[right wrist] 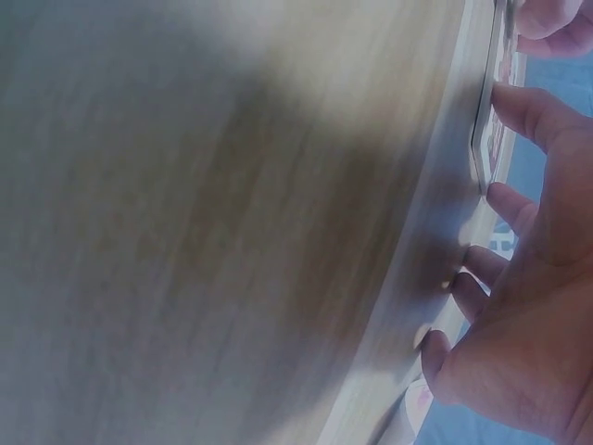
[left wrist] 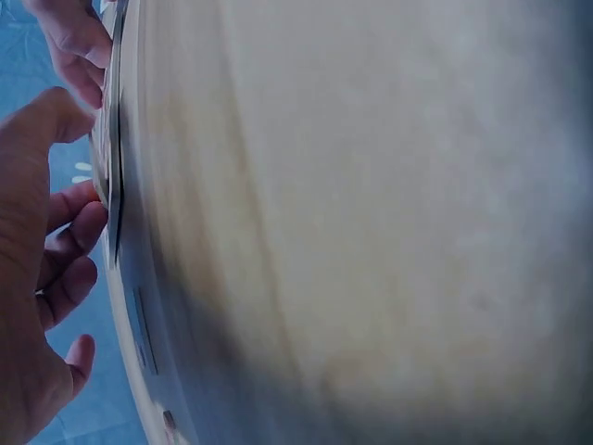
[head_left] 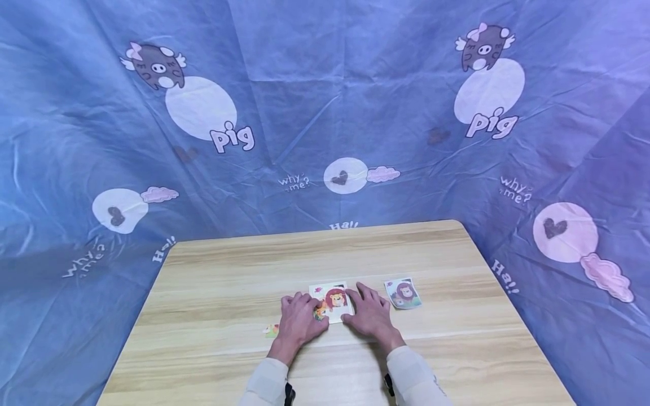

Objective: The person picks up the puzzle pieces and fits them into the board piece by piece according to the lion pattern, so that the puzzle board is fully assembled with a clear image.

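A white puzzle board (head_left: 343,311) lies on the table with a red-maned lion picture on it. An orange tiger-like jigsaw piece (head_left: 319,312) shows at its left side, between the bent index finger and thumb of my left hand (head_left: 299,319), which pinches it there. My right hand (head_left: 372,313) rests at the board's right edge, thumb and index finger spread and touching it. In the left wrist view, the board (left wrist: 113,158) appears edge-on beside the fingers. Part of the picture is hidden by my left hand.
A small lion picture card (head_left: 403,294) lies right of my right hand, one edge lifted slightly. A loose colourful jigsaw piece (head_left: 271,330) is left of my left wrist. The wooden table (head_left: 213,287) meets blue printed cloth (head_left: 284,124) behind and at the sides.
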The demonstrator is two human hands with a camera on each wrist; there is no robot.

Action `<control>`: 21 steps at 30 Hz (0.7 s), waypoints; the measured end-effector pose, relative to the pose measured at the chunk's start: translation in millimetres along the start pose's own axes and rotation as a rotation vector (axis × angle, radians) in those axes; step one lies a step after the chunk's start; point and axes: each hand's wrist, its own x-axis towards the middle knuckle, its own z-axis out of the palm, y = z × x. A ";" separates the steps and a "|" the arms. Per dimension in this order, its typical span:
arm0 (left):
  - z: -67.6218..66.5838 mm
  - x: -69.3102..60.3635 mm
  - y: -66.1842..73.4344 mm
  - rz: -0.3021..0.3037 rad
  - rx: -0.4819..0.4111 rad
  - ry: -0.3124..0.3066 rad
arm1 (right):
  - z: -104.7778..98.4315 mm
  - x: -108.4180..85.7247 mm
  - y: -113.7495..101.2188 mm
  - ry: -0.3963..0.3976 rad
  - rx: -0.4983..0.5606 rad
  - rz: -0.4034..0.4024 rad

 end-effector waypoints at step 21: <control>-2.7 -10.4 0.2 -0.163 -0.214 -0.001 | -0.7 1.5 -0.2 -0.003 0.019 0.010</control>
